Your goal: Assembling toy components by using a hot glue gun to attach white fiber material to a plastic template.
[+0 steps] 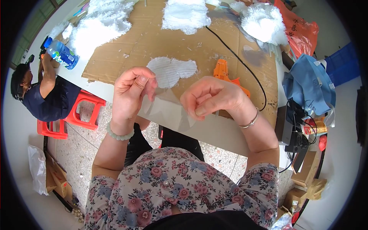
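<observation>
Both of my hands are raised over the table's near edge, thumbs pressed to the bent fingers. Between them hangs a thin, see-through sheet (168,109), whose edges are hard to make out. My left hand (135,86) pinches its left side, and my right hand (212,97) pinches its right side. Just beyond my hands, a white ribbed, irregularly shaped piece (168,71) lies on the brown cardboard (130,53). An orange glue gun (221,71) rests behind my right hand, which partly hides it.
White fluffy piles (103,27) and a white stack (184,15) line the far side. A black cord (239,57) crosses the cardboard. A blue bottle (61,53) stands far left near a seated person (42,88). A blue cloth bag (308,84) sits right, by a black box (283,124).
</observation>
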`<action>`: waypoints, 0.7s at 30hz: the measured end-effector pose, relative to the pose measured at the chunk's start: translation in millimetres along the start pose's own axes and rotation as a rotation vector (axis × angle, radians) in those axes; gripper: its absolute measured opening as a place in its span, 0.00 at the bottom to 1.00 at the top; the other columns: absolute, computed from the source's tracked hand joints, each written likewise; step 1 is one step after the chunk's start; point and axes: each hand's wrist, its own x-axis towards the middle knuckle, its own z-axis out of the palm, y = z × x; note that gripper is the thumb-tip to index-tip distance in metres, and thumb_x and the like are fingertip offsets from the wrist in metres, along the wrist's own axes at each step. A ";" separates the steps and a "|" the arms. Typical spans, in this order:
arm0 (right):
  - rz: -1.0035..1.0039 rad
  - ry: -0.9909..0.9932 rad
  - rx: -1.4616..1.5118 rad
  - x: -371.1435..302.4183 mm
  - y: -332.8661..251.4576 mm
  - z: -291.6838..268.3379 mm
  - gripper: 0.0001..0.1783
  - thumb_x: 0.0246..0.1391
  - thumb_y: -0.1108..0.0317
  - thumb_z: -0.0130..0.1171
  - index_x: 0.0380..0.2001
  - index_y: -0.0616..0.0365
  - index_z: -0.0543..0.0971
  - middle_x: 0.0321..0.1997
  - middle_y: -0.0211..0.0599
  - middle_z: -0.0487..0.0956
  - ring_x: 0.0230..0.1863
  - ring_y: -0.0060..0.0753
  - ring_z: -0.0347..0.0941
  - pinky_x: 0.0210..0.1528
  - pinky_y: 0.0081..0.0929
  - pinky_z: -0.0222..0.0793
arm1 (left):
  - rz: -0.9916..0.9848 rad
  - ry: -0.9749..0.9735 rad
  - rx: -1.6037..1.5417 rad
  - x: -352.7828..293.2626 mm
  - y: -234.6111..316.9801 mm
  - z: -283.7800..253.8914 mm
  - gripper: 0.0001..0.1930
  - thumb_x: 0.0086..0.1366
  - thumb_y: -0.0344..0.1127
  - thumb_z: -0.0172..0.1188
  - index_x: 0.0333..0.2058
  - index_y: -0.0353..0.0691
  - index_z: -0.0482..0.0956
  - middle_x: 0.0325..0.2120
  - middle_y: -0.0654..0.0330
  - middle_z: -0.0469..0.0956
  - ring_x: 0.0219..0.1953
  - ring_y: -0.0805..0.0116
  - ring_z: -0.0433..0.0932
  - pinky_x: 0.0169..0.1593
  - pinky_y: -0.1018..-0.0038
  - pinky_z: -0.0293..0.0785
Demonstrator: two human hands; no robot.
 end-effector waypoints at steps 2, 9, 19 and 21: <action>0.028 -0.005 -0.042 -1.4 -3.5 5.0 0.02 0.44 0.78 0.54 0.23 0.67 0.74 0.25 0.34 0.71 0.25 0.20 0.66 0.25 0.16 0.58 | -0.043 -0.009 -0.051 -0.8 2.3 0.6 0.08 0.68 0.28 0.46 0.36 0.34 0.75 0.25 0.60 0.75 0.22 0.76 0.70 0.25 0.81 0.69; -0.045 0.360 -0.550 2.1 0.1 0.2 0.02 0.49 0.77 0.57 0.26 0.61 0.74 0.23 0.22 0.70 0.25 0.12 0.63 0.26 0.14 0.57 | -0.059 0.121 0.107 0.6 -0.7 -6.0 0.08 0.68 0.28 0.47 0.38 0.35 0.76 0.26 0.61 0.75 0.22 0.77 0.69 0.27 0.83 0.67; -0.079 0.656 -0.563 10.6 4.2 -11.6 0.07 0.58 0.69 0.53 0.29 0.62 0.75 0.24 0.24 0.72 0.27 0.15 0.66 0.31 0.16 0.63 | 0.001 0.235 0.099 1.2 -8.1 1.0 0.12 0.62 0.23 0.55 0.44 0.36 0.75 0.30 0.64 0.75 0.26 0.77 0.74 0.32 0.81 0.72; -0.093 0.641 -0.535 10.6 3.7 -10.5 0.08 0.59 0.68 0.52 0.30 0.62 0.75 0.25 0.25 0.72 0.27 0.17 0.66 0.32 0.16 0.64 | 0.015 0.224 0.090 0.3 -11.7 -4.3 0.12 0.61 0.22 0.55 0.45 0.36 0.75 0.30 0.64 0.75 0.26 0.76 0.75 0.32 0.81 0.73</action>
